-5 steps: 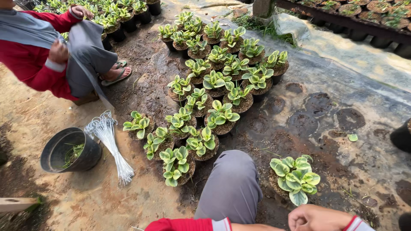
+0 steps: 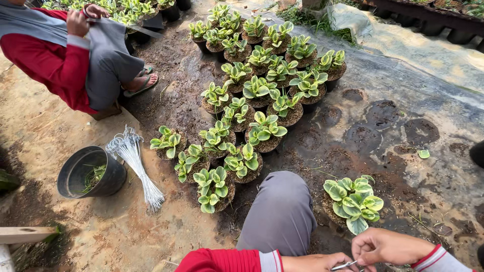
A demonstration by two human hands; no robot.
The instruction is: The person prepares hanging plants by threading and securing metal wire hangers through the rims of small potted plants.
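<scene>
My right hand and left hand both pinched a small metal wire at the bottom edge, its length lying roughly left to right. Just beyond stood a potted plant. Farther left, a black bucket held green scraps.
</scene>
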